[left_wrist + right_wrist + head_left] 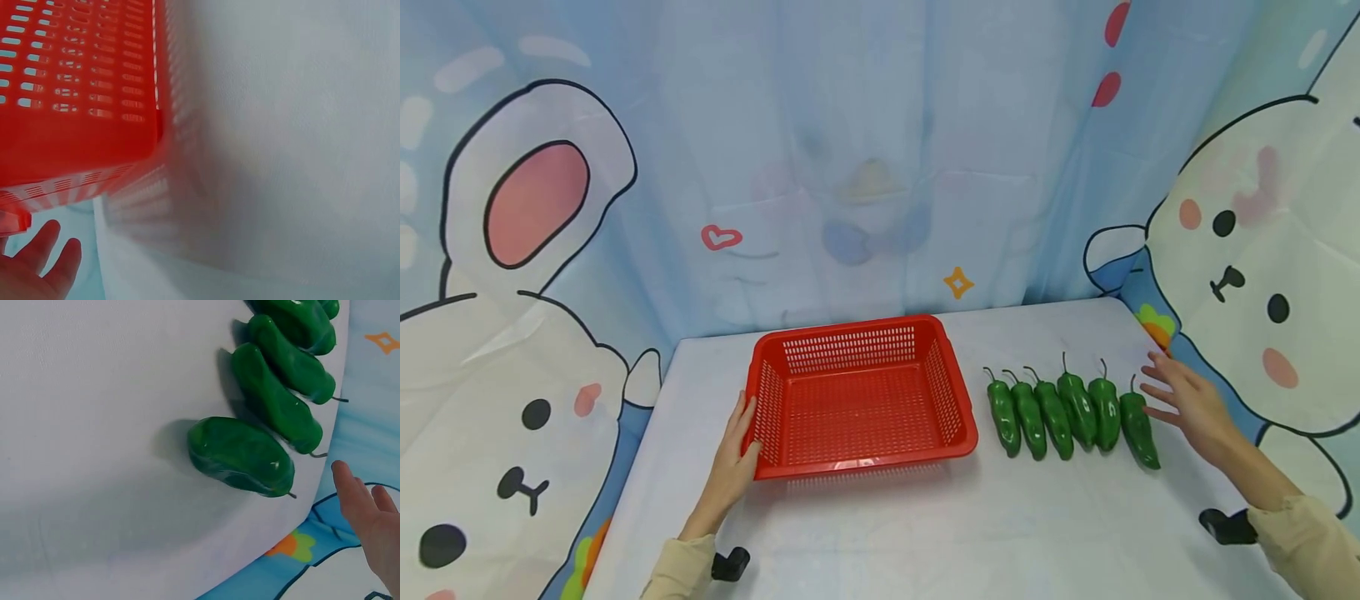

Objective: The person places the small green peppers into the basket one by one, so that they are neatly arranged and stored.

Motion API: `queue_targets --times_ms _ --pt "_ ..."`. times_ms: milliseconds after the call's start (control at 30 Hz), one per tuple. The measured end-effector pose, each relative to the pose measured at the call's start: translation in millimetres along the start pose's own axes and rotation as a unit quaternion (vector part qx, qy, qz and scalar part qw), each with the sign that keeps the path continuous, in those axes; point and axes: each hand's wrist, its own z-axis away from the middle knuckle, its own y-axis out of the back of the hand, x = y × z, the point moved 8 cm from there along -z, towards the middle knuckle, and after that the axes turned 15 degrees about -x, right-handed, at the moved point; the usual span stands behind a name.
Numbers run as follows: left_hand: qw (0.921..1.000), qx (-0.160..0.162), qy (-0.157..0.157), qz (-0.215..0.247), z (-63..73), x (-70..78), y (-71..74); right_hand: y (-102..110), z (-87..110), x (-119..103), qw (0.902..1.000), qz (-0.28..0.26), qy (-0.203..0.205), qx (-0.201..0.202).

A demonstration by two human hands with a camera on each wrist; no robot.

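A red plastic basket with slotted walls stands on the white table. My left hand is at the basket's left side, its fingers extended along the rim near the front corner. In the left wrist view the spread fingers show just beside the rim. Several green peppers with thin stems lie side by side in a row to the right of the basket. Just right of the rightmost pepper, my right hand hovers with its fingers spread, holding nothing. The right wrist view shows that hand apart from the peppers.
The white table ends at a light blue cartoon curtain behind and at both sides. The basket takes up the table's back middle, with a gap between it and the leftmost pepper.
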Motion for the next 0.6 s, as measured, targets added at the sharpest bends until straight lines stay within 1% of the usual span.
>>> queue_targets --times_ms 67,133,200,300,333,400,500,567,600 --pt "0.9999 -0.003 0.006 0.014 -0.6 -2.1 -0.9 3 0.1 8 0.9998 -0.019 -0.005 0.001" --pt "0.9996 -0.005 0.012 0.027 -1.0 -4.1 -1.4 5 0.0 15 0.9981 -0.061 -0.005 -0.003" --pt "0.9991 -0.005 0.015 0.039 -1.1 -5.7 -1.8 6 -0.2 21 0.9936 -0.113 0.0 -0.007" --pt "0.9986 -0.003 0.016 0.051 -0.9 -6.9 -2.5 8 -1.2 29 0.9831 -0.183 0.004 -0.009" --pt "0.9985 -0.002 0.016 0.053 -0.8 -7.2 -2.6 9 -1.5 31 0.9812 -0.193 0.003 -0.007" --pt "0.9982 0.0 0.013 0.059 -0.9 -7.2 -2.7 11 -2.1 36 0.984 -0.177 -0.017 0.002" --pt "0.9977 0.003 0.008 0.067 -1.3 -6.8 -2.7 13 -2.8 45 0.9906 -0.119 -0.066 0.017" --pt "0.9973 0.002 0.007 0.073 -1.4 -5.4 -2.8 13 -3.2 52 0.9922 -0.075 -0.097 0.023" --pt "0.9971 0.001 0.008 0.076 -1.2 -4.2 -2.8 13 -3.2 55 0.9919 -0.062 -0.109 0.024"
